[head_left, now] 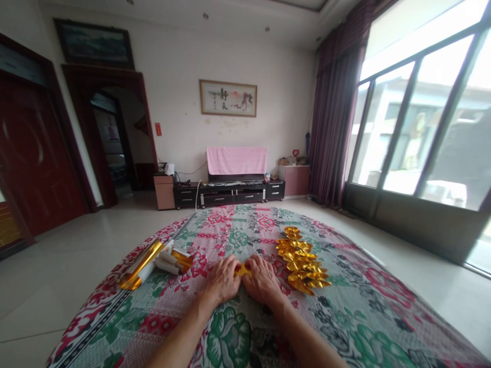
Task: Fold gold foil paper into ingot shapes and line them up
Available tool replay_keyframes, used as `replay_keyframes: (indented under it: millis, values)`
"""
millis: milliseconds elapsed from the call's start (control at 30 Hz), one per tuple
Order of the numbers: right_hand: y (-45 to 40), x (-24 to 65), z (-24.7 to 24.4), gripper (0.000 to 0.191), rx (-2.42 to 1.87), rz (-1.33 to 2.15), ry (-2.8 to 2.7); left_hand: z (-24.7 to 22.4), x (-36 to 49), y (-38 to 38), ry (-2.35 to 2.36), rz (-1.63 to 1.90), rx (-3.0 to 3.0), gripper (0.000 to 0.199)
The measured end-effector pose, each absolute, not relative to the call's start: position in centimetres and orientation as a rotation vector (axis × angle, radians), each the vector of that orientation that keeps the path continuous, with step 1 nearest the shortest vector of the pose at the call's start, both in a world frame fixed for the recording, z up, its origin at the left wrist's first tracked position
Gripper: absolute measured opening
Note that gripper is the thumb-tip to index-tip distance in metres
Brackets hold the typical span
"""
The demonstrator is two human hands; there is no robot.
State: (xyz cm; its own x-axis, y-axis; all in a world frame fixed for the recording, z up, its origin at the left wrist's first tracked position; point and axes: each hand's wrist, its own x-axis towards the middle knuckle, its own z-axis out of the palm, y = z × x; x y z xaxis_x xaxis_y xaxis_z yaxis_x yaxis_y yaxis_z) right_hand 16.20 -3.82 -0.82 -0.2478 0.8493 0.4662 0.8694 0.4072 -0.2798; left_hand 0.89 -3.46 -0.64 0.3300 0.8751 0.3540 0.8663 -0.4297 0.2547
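Note:
Near the middle of the flowered cloth, my left hand [225, 278] and my right hand [262, 280] are side by side. A small yellow-gold piece of paper [242, 270] shows between them, pinched at its two ends by curled fingers. To the right of my right hand lies a row of folded gold foil pieces [303, 260], overlapping one another. Left of my left hand, rolled gold and white foil sheets [148, 263] rest loosely in a pile. The fingertips are partly hidden behind the backs of the hands.
The patterned cloth [184, 312] covers a large rounded table. Beyond it, against the wall, stands a low black cabinet [218, 198] with a pink cloth [237, 160] above it. Tall windows and a purple curtain [333, 112] are at the right.

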Motion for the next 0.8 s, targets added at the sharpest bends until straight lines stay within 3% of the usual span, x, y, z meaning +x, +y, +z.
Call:
replay_keyframes:
  millis: [800]
  values:
    - [-3.93,16.8,-0.85,0.025,-1.348,-0.029,-2.133,-1.5,0.45,-2.7,1.634,0.707,2.455,0.04]
